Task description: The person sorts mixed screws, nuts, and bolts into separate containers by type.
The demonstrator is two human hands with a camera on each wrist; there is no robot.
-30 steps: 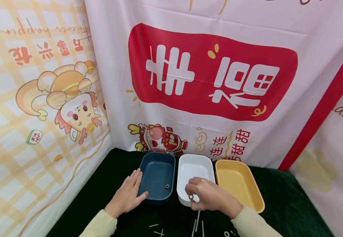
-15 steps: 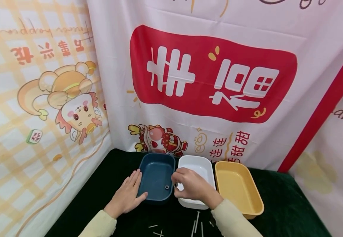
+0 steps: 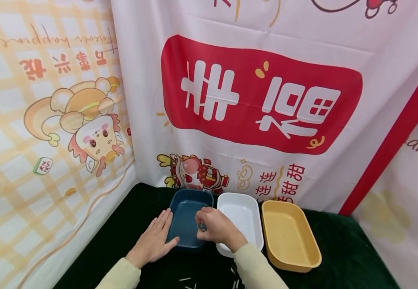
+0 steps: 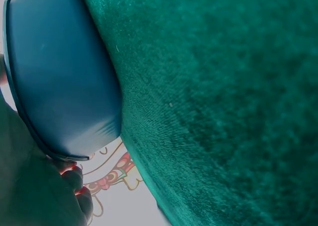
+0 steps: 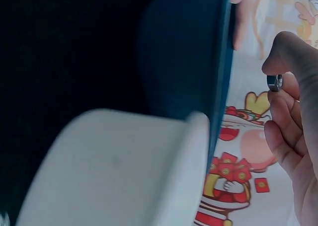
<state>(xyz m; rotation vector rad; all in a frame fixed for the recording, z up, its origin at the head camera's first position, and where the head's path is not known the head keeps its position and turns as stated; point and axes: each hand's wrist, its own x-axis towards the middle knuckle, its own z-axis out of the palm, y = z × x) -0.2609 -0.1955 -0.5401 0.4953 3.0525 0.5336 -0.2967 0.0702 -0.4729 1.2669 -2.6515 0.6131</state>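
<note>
My left hand lies with straight fingers along the left rim of the blue tray. In the left wrist view, its fingers show by that tray's rim. My right hand is over the right side of the blue tray, thumb and fingertip pinching a small ring-shaped metal nut. The nut is above the rim, apart from the tray wall in the right wrist view. My right hand covers part of the tray floor, where a similar ring lay in the earlier frames.
To the right of the blue tray stand a white tray and a yellow tray. Several thin nails or screws lie on the dark green cloth near the front edge. A printed curtain hangs behind.
My right hand has moved left with the nut, from over the white tray to over the blue tray. The left hand has stayed at the blue rim. The head view has tilted up slightly.
</note>
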